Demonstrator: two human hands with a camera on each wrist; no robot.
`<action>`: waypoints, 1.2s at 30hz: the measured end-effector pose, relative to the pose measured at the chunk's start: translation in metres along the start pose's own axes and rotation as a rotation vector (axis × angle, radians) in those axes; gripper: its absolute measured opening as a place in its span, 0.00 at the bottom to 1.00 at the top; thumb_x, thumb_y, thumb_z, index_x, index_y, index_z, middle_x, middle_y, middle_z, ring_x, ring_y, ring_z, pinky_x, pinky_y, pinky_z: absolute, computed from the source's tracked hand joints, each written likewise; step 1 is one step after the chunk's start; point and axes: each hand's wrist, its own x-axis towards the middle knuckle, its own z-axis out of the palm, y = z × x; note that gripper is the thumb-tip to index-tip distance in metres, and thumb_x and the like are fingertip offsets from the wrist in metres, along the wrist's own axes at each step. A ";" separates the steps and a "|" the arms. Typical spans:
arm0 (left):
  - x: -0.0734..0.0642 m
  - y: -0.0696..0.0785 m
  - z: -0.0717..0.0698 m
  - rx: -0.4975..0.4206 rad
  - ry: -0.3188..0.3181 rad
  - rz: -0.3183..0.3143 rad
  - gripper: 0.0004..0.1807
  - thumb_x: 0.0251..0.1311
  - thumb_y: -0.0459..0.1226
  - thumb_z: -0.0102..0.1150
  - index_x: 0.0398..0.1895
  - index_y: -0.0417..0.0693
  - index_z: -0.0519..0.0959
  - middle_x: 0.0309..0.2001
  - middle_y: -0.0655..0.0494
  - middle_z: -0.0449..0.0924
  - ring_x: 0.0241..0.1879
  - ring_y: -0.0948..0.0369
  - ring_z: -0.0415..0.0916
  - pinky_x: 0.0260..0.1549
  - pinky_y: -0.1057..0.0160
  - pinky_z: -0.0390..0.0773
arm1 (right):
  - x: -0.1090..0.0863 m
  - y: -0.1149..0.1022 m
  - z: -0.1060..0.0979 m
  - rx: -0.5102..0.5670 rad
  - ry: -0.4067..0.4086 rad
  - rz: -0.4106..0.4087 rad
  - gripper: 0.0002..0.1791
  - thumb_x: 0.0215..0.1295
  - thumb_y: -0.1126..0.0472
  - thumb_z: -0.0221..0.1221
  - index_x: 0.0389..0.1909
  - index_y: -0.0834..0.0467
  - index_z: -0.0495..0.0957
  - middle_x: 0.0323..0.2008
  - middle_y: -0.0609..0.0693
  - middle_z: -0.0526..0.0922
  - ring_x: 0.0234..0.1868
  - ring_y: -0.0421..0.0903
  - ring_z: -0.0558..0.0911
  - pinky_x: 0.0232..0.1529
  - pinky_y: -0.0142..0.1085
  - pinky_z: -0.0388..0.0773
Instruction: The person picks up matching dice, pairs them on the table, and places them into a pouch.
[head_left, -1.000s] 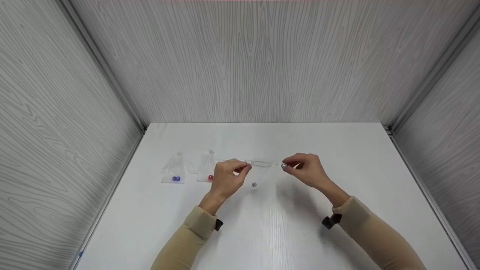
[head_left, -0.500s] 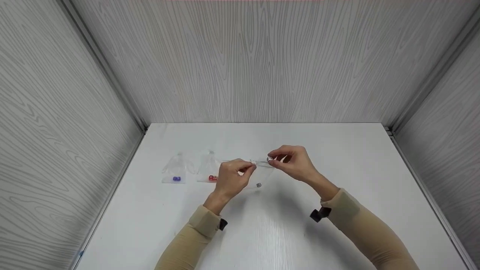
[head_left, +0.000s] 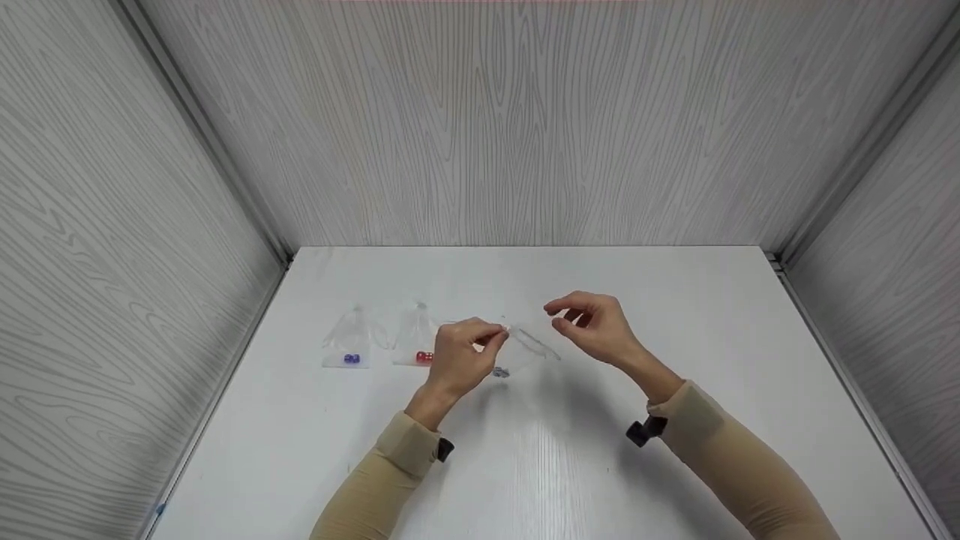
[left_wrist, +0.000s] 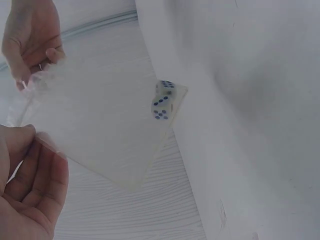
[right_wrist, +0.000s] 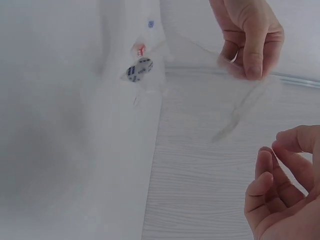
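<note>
My left hand (head_left: 465, 356) pinches the top edge of a clear plastic bag (left_wrist: 105, 115) between thumb and fingertips, and the bag hangs down from it. Two white dice (left_wrist: 162, 102) with dark blue spots lie together in the bag's lower corner. Just right of the bag's mouth, my right hand (head_left: 592, 326) is raised with its fingers loosely bent and nothing between them. In the right wrist view this right hand (right_wrist: 285, 185) sits apart from the drooping bag edge.
Left of my hands, a clear bag with red dice (head_left: 424, 357) and another with purple-blue dice (head_left: 352, 358) lie on the white table (head_left: 495, 480). Wood-grain panels (head_left: 480, 127) enclose the table at the back and sides.
My right hand came left to the bag's mouth holding a die, then let it go. Two dice now lie in the bag where one lay before. My left hand has shifted slightly right.
</note>
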 end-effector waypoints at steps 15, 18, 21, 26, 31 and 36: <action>-0.001 0.001 0.000 -0.055 0.015 -0.033 0.03 0.71 0.31 0.75 0.40 0.41 0.95 0.33 0.49 0.95 0.31 0.58 0.92 0.37 0.63 0.93 | -0.010 0.014 -0.001 0.030 -0.236 0.094 0.18 0.75 0.64 0.73 0.61 0.66 0.89 0.51 0.65 0.93 0.44 0.36 0.89 0.42 0.25 0.87; -0.001 0.001 0.001 -0.051 0.025 -0.026 0.03 0.71 0.31 0.74 0.40 0.41 0.95 0.33 0.49 0.95 0.31 0.58 0.92 0.37 0.62 0.93 | -0.011 0.015 0.000 0.015 -0.235 0.089 0.11 0.76 0.66 0.71 0.53 0.68 0.92 0.44 0.64 0.95 0.38 0.33 0.88 0.39 0.24 0.86; -0.002 0.000 0.001 -0.051 0.029 -0.035 0.03 0.71 0.30 0.75 0.40 0.41 0.95 0.33 0.49 0.95 0.30 0.57 0.92 0.36 0.60 0.94 | -0.012 0.015 0.000 0.029 -0.228 0.081 0.07 0.76 0.70 0.70 0.47 0.69 0.93 0.41 0.67 0.94 0.34 0.35 0.89 0.37 0.24 0.87; -0.003 0.000 0.002 -0.062 -0.002 -0.109 0.04 0.72 0.32 0.74 0.43 0.41 0.95 0.36 0.49 0.96 0.33 0.57 0.93 0.37 0.58 0.94 | -0.011 0.010 -0.003 0.048 -0.197 0.054 0.06 0.74 0.70 0.71 0.45 0.67 0.95 0.39 0.70 0.93 0.34 0.37 0.91 0.38 0.25 0.89; -0.002 0.002 0.001 -0.071 -0.070 -0.236 0.14 0.72 0.37 0.75 0.56 0.42 0.88 0.40 0.50 0.96 0.37 0.57 0.93 0.40 0.61 0.93 | -0.010 0.007 -0.008 0.021 -0.186 0.042 0.06 0.74 0.70 0.71 0.45 0.66 0.95 0.39 0.69 0.93 0.34 0.40 0.91 0.38 0.25 0.89; 0.002 0.003 -0.001 -0.053 -0.192 -0.295 0.43 0.68 0.43 0.80 0.83 0.48 0.70 0.67 0.46 0.87 0.45 0.54 0.94 0.45 0.57 0.94 | -0.010 0.007 -0.013 -0.026 -0.181 0.047 0.06 0.73 0.69 0.72 0.45 0.65 0.95 0.37 0.64 0.95 0.32 0.36 0.89 0.37 0.25 0.87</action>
